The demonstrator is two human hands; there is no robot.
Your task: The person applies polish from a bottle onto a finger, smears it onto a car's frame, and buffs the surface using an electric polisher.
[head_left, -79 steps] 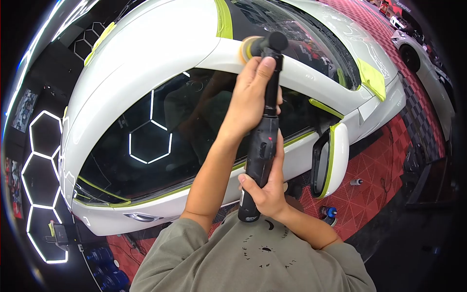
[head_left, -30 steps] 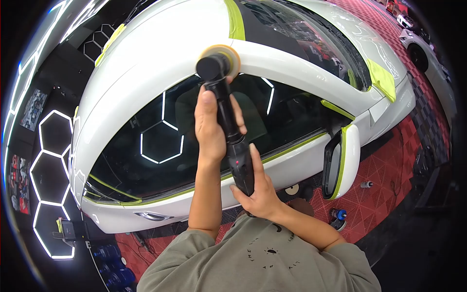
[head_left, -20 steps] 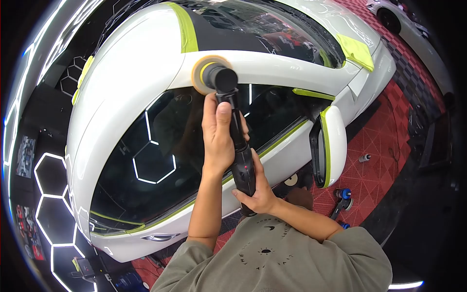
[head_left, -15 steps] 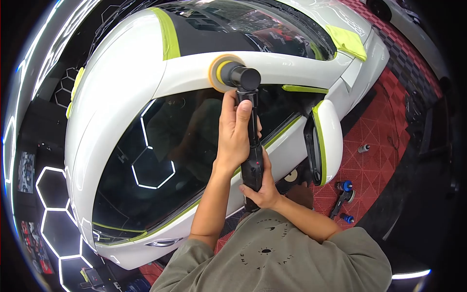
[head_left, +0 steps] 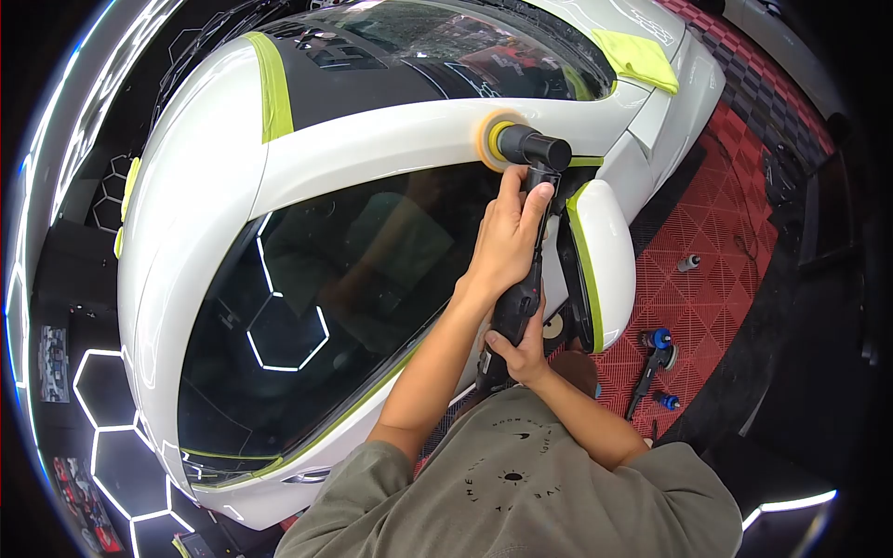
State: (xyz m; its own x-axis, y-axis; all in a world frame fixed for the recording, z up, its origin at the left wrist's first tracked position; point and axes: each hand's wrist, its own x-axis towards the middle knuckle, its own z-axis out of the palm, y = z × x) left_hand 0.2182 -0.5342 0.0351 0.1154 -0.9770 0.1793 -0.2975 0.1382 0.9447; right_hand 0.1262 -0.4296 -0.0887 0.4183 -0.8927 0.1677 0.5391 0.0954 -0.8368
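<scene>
A black car polisher (head_left: 523,307) with a round yellow-orange foam pad (head_left: 493,139) stretches forward from my body. Its pad lies against the white pillar (head_left: 400,133) above the side window of a white car; the pad's rim looks blurred. My left hand (head_left: 510,228) is closed around the polisher's neck just behind the head, thumb along the top. Farther back, my right hand (head_left: 524,346) grips the rear of the body. Below the pad is the dark side window (head_left: 344,279), edged with green masking tape. The white side mirror (head_left: 609,265), also taped, stands right of my hands.
A yellow-green cloth (head_left: 637,60) lies on the car near the windshield. On the red tiled floor (head_left: 707,242) at right are a small bottle (head_left: 688,263), another polisher (head_left: 651,372) and blue-capped items. A second car (head_left: 791,51) stands at the upper right.
The polisher and both my hands have moved right along the pillar, bringing the pad closer to the mirror. The view has shifted slightly. Both hands keep their hold.
</scene>
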